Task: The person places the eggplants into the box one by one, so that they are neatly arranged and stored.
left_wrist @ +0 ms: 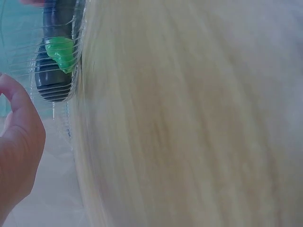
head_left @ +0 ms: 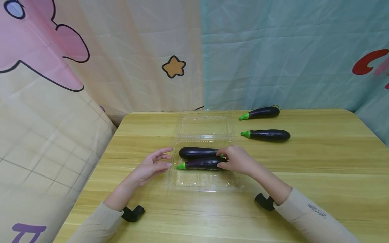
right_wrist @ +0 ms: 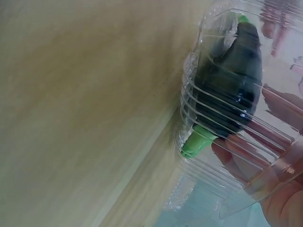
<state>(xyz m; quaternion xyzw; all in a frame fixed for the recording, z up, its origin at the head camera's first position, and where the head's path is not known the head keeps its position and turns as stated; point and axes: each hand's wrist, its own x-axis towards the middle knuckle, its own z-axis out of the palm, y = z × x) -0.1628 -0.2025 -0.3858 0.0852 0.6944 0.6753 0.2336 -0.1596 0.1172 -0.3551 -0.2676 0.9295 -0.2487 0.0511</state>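
A clear plastic container (head_left: 206, 182) stands open, its lid (head_left: 204, 125) laid back behind it. Two eggplants lie side by side in it: the rear one (head_left: 196, 153) has its stem to the right, the front one (head_left: 200, 163) to the left. My right hand (head_left: 240, 161) holds the front eggplant's blunt right end, fingers curled over it; the right wrist view shows the fingers (right_wrist: 236, 153) through the ribbed wall. At the container's left edge my left hand (head_left: 150, 167) is spread with relaxed fingers, holding nothing; whether it touches the rim I cannot tell.
Two more eggplants lie on the wooden table (head_left: 319, 152) at the back right, one (head_left: 263, 112) near the rear edge and one (head_left: 269, 135) in front of it. A patterned curtain (head_left: 258, 60) hangs behind the table. Black wrist devices (head_left: 132, 213) sit by both sleeves.
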